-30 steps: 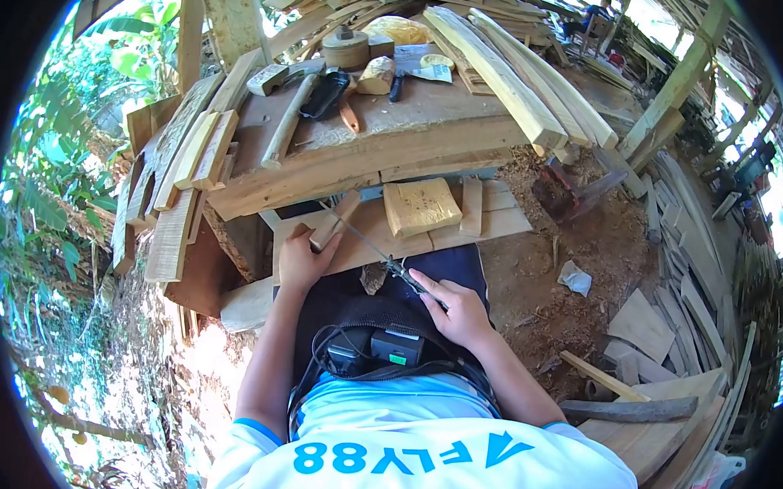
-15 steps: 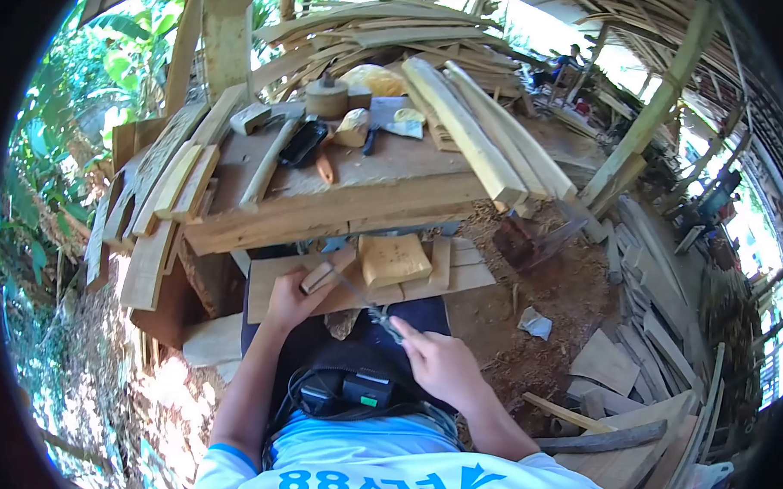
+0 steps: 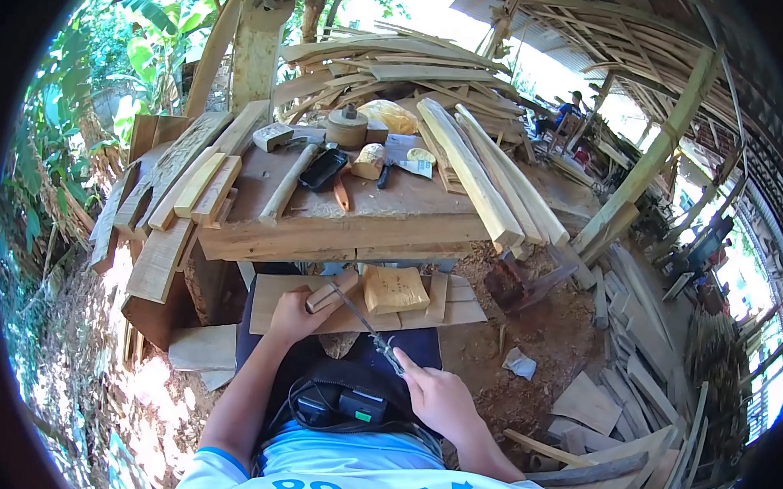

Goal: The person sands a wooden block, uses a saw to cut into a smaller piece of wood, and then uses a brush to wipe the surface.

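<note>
My left hand is closed around a small wood block above a flat board lying across my lap. My right hand grips the wrapped handle of a thin, file-like metal tool. The tool's slim shaft slants up and left, its tip at or very close to the small block; contact is hard to make out. A larger, hollowed wood block rests on the board to the right of my left hand, beside a short wood strip.
Ahead stands a thick wooden bench carrying a hammer, a black tray, an orange-handled tool and long planks. Scrap wood lies at the right. A person sits far back.
The view has tilted up and shifted a little, so the bench sits lower in it. Both hands keep their holds, and the tool stays at the small block with a slightly steeper slant.
</note>
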The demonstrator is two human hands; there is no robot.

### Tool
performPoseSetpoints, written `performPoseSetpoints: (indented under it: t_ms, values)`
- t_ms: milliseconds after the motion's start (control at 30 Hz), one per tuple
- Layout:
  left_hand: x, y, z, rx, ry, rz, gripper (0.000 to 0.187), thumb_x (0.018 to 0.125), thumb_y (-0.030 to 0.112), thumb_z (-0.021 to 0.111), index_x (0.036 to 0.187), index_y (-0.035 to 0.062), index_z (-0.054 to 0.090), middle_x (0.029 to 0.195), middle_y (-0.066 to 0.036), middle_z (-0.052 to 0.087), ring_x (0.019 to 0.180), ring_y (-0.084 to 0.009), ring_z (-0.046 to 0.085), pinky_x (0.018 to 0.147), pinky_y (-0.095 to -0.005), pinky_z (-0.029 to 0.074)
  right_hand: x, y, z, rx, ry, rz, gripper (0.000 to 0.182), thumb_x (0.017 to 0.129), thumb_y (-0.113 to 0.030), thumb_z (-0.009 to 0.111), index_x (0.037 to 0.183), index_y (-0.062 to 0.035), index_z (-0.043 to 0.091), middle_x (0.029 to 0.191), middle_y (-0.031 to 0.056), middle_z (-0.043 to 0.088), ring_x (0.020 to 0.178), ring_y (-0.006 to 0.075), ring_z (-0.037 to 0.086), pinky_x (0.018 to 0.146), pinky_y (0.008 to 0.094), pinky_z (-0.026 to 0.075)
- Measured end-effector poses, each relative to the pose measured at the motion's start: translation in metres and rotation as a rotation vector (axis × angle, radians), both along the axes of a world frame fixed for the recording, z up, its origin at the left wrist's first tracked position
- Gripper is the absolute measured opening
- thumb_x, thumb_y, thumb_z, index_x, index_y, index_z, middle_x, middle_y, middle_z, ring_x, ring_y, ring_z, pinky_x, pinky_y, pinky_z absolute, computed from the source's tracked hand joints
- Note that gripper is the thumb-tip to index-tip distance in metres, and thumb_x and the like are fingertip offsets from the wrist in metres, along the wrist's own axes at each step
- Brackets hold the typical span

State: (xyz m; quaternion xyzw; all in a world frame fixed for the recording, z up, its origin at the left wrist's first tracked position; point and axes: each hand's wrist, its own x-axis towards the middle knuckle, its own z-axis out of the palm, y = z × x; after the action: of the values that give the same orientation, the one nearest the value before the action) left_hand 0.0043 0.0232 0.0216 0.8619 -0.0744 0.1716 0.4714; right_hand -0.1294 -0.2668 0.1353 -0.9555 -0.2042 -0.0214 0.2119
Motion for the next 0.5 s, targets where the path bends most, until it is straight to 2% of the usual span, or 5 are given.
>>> performPoseSetpoints:
  t_ms: [67, 200, 300, 433, 500]
  values:
    - [-0.003, 0.001, 0.002, 0.066, -0.068, -0.089, 0.038, 0.078, 0.033, 0.084, 0.085, -0.0023, 0.074, 0.078, -0.022, 0.069, 0.075, -0.0413, 0.071, 0.068, -0.0459, 0.056, 0.018, 0.008, -0.014, 0.031, -0.043, 0.030, 0.050, 0.100, -0.018, 0.060, 0.150, -0.0204, 0.055, 0.079, 0.0173, 0.069, 0.070, 0.0400, 0.068, 0.064, 0.0508, 0.055]
    - [-0.011, -0.005, 0.010, 0.031, -0.069, -0.061, 0.038, 0.077, 0.033, 0.085, 0.083, -0.0028, 0.075, 0.077, -0.023, 0.068, 0.074, -0.0419, 0.071, 0.067, -0.0460, 0.056, 0.040, 0.023, -0.032, 0.060, -0.113, 0.068, 0.050, 0.101, -0.021, 0.059, 0.151, -0.0242, 0.054, 0.078, 0.0156, 0.069, 0.070, 0.0393, 0.069, 0.064, 0.0512, 0.056]
    - [-0.007, -0.002, 0.007, 0.089, 0.028, -0.002, 0.037, 0.078, 0.034, 0.084, 0.082, -0.0019, 0.075, 0.077, -0.022, 0.069, 0.074, -0.0425, 0.070, 0.068, -0.0468, 0.056, 0.027, 0.010, -0.024, 0.080, -0.081, 0.065, 0.050, 0.102, -0.021, 0.059, 0.151, -0.0242, 0.054, 0.078, 0.0158, 0.068, 0.070, 0.0391, 0.069, 0.064, 0.0513, 0.056]
    - [-0.002, -0.003, 0.000, 0.074, -0.063, -0.006, 0.036, 0.079, 0.034, 0.083, 0.081, -0.0012, 0.075, 0.077, -0.021, 0.068, 0.071, -0.0420, 0.069, 0.067, -0.0474, 0.056, 0.000, -0.013, -0.010, 0.031, -0.031, 0.026, 0.050, 0.102, -0.021, 0.058, 0.151, -0.0239, 0.054, 0.078, 0.0160, 0.068, 0.071, 0.0393, 0.069, 0.065, 0.0512, 0.056]
    - [-0.005, -0.004, 0.001, 0.058, -0.079, -0.031, 0.036, 0.079, 0.035, 0.083, 0.081, -0.0010, 0.075, 0.077, -0.021, 0.068, 0.071, -0.0416, 0.069, 0.067, -0.0474, 0.056, -0.003, -0.011, -0.004, 0.007, 0.039, 0.009, 0.053, 0.100, -0.015, 0.062, 0.151, -0.0228, 0.054, 0.085, 0.0183, 0.071, 0.074, 0.0400, 0.068, 0.068, 0.0480, 0.055]
